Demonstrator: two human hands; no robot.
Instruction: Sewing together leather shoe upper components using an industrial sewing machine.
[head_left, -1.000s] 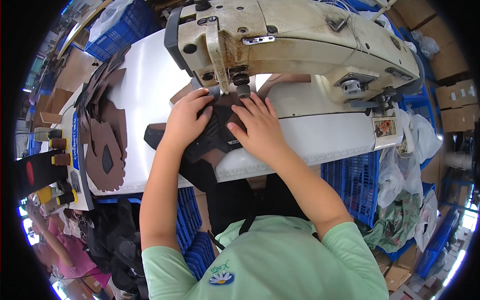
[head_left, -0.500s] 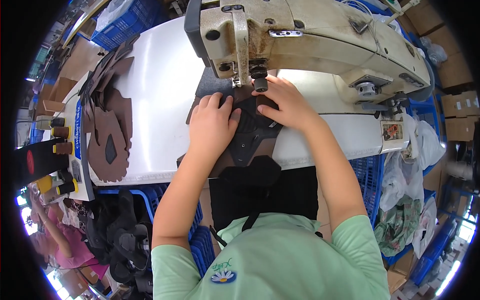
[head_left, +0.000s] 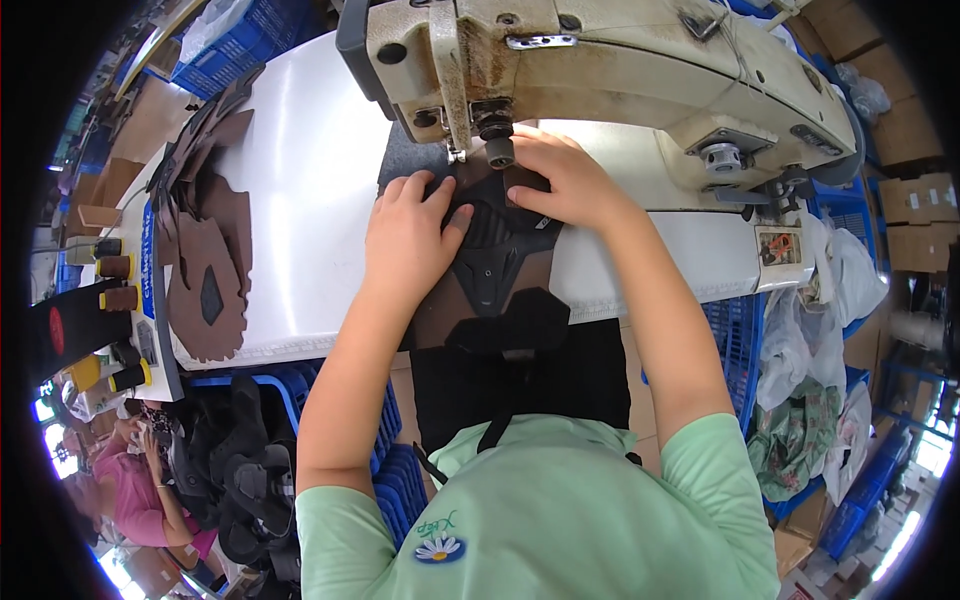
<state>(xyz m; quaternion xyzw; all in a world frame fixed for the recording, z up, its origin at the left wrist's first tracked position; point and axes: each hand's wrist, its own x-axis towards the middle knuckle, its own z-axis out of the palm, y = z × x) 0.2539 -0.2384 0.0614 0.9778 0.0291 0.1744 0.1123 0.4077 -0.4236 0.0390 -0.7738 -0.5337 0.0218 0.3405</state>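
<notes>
A flat brown-and-black piece is lying on the white table, its far end sitting beneath the head of the sewing machine and its near end reaching the front edge. The left hand is resting open on its left side, while the right hand is lying open at its upper right (some fingertips are hiding behind the machine). Farther left, brown cut pieces are lying piled near thread spools.
</notes>
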